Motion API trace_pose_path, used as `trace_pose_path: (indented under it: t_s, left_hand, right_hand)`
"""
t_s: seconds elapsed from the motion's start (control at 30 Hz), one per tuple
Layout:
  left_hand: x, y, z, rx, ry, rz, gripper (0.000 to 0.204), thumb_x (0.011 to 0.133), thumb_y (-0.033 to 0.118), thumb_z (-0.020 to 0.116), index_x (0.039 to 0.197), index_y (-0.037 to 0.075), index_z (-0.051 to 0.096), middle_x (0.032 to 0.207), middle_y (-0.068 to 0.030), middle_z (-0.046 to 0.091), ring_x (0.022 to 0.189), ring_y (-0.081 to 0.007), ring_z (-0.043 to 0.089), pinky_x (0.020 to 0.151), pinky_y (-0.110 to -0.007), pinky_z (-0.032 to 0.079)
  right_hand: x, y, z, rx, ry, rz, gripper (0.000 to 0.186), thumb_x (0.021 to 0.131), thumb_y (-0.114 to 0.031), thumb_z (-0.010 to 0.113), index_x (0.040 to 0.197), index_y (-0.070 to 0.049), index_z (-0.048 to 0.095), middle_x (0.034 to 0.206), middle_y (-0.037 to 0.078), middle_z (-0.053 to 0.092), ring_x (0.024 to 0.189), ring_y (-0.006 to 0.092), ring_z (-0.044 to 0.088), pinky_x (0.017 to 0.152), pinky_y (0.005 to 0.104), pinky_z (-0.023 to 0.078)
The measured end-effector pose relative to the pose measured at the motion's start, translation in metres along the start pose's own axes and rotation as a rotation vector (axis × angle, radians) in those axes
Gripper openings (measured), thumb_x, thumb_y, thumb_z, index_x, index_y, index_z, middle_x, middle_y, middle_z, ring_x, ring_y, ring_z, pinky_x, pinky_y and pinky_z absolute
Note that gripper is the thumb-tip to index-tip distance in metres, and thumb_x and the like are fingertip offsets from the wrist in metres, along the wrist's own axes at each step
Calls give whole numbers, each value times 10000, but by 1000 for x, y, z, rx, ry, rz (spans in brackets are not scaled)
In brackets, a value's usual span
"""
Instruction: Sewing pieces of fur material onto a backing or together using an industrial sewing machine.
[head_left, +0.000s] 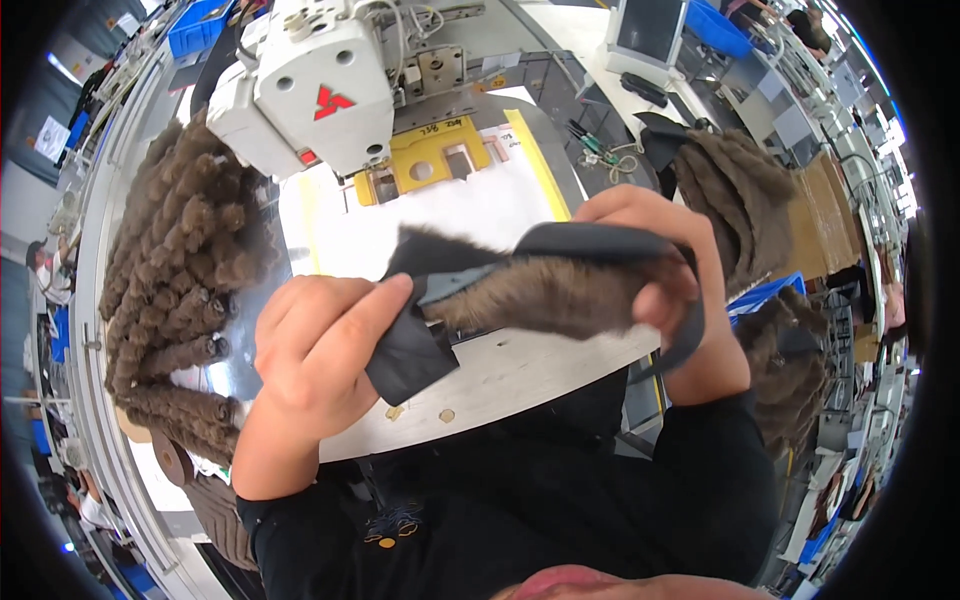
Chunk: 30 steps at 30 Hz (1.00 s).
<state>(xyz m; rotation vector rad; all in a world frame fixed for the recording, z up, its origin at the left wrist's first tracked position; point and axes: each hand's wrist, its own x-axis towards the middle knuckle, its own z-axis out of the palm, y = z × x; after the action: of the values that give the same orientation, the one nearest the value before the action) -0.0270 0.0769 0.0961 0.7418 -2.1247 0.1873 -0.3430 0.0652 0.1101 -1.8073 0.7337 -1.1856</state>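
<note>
Between my hands, above the near edge of the white worktable [500, 385], is a brown fur piece [560, 295] backed with dark grey material. My left hand [318, 340] pinches its left end, where a smooth dark grey flap [412, 350] hangs below my fingers. At the other end my right hand [665, 250] is closed round the piece, fingers curled into the fur. A dark grey strip [590, 240] loops over and under that hand. A lighter grey-blue band [455, 284] runs along the fur's upper left edge. Some fingertips are hidden behind the material.
A white sewing machine head [320, 85] stands over the table's far side. By it lies a yellow template [430, 162] on a white sheet [370, 225]. Rolled brown fur pieces [180, 260] are heaped left; folded ones [735, 190] lie right. Green-handled snips [595, 148] rest beyond my right hand.
</note>
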Motion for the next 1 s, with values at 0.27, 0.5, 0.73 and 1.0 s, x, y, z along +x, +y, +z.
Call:
trace_pose_path:
  t_s: [0.27,0.5,0.73,1.0]
  left_hand:
    - [21,21,-17,-106,-146,-43,459,548,-63,613,987,-36,745,779,-105,656,646,-255,633,577,-344,512]
    - [18,23,-25,-108,-182,-204,406,595,-92,623,969,10,744,753,-116,653,640,-295,642,582,-361,515]
    - [30,43,-56,-241,-276,-282,281,655,-16,739,931,23,780,726,-102,683,653,-288,685,597,-349,533]
    - [9,-13,-17,-635,-450,-612,183,801,18,724,979,-6,761,820,-102,744,741,-201,705,722,-307,563]
  right_hand:
    - [-2,-2,-4,143,-89,-82,239,1027,-168,601,1102,35,703,1118,197,728,1057,310,685,908,419,532]
    - [-21,-17,13,-384,-309,-9,441,823,-121,792,1246,-47,690,1185,164,715,1077,345,701,910,425,555]
    - [-26,-32,6,-511,-252,-115,524,707,11,752,1217,-111,736,995,89,732,854,310,712,721,362,563]
    - [-6,21,9,-45,-250,369,268,852,-61,720,1114,-25,757,894,46,755,759,92,651,703,259,510]
